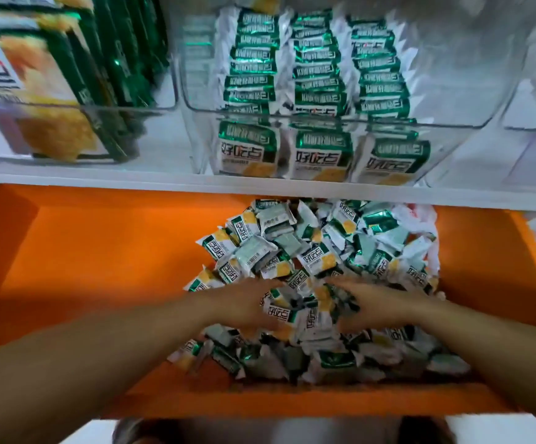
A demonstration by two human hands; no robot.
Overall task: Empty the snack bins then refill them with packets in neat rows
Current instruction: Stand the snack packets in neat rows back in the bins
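Left hand [247,304] and right hand [380,307], fingers loosely straight, press crinkly foil packets [292,248] between them. Those heap toward the orange drawer's [100,251] right edge.

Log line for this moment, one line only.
left hand: on loose packet pile | right hand: on same pile | grip: blurred, unclear | pile: on orange shelf | clear bin above: three neat rows

Loose snack packets [321,248] — white, green-banded, yellow-patched — on an orange tray [100,251]. Same print on rowed packets [318,75] in the clear bin [471,100]; white shelf [67,178].
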